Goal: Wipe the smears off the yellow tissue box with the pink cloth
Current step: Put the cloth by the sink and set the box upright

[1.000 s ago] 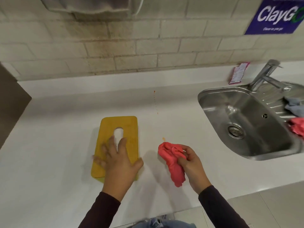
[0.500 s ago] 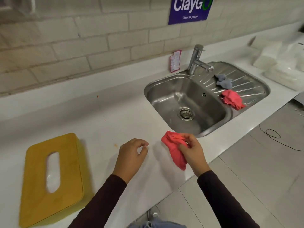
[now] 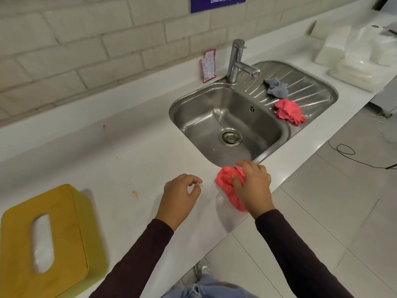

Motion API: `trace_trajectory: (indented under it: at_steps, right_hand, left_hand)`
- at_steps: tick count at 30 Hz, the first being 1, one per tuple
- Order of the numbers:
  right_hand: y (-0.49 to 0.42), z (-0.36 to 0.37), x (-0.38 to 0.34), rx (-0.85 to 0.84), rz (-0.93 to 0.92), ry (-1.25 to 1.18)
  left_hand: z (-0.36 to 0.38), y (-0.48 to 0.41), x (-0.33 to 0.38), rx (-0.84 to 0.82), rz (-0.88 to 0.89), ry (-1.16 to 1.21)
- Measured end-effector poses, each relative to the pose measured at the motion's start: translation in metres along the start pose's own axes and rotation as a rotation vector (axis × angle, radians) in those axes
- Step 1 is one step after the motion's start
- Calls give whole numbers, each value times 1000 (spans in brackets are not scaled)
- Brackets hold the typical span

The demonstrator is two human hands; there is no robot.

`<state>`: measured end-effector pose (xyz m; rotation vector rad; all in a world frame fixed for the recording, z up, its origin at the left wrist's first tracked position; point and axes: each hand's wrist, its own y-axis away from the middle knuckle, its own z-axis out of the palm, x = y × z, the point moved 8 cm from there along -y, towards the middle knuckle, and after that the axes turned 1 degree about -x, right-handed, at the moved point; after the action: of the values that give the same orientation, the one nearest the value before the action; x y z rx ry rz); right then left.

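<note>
Tissue box lying flat, slot up, long axis near-to-far

1. Both arms reach forward from the near edge of the scene, each in a dark long sleeve that ends at the wrist.
2. The left hand sits palm down, left of the right one and apart from it. Its fingers are loosely curled, with the thumb tip close to the forefinger tip, and nothing is between them.
3. The right hand is farther right, back of the hand up. Its fingers and thumb are closed over the bunched pink cloth, pressing it down onto the bench.
4. A thin ring shows on one finger of the right hand.
</note>
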<state>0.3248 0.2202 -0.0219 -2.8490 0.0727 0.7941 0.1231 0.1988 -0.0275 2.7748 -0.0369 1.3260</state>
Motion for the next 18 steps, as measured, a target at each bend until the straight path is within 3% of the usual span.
trace_trajectory:
  at_steps: [9, 13, 18]
  right_hand:
    - [11, 65, -147, -265, -376, -212]
    - [42, 99, -227, -464, -654, -276]
    - [78, 127, -290, -600, -988, -182]
  left_hand:
    - [-107, 56, -47, 334, -125, -13]
    - [-155, 104, -69, 537, -183, -40]
    - [-177, 159, -87, 691, -280, -91]
